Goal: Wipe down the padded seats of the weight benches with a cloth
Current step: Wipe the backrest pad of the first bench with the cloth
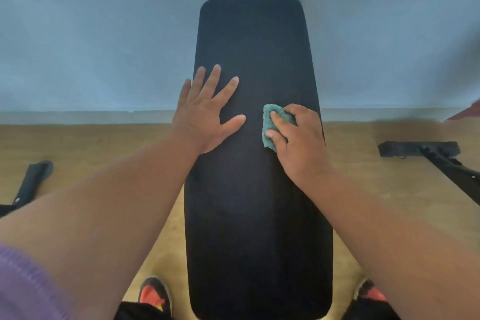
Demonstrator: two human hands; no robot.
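While right hand (298,138) presses cloth (270,125), black frame (420,149) flanks bench pad (254,189).

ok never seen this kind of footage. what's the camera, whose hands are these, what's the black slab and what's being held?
There is one picture, from a wide-angle camera worn on a person's head, looking forward and down. No robot: both arms are that person's own. The black slab is the padded bench seat, running away from the wearer toward a blue wall. The left hand lies flat and open on the pad, holding nothing. The right hand presses a bunched teal cloth onto the pad. The wearer's shoes show at the bottom, on a wooden floor. Dark equipment parts lie on the floor at either side.
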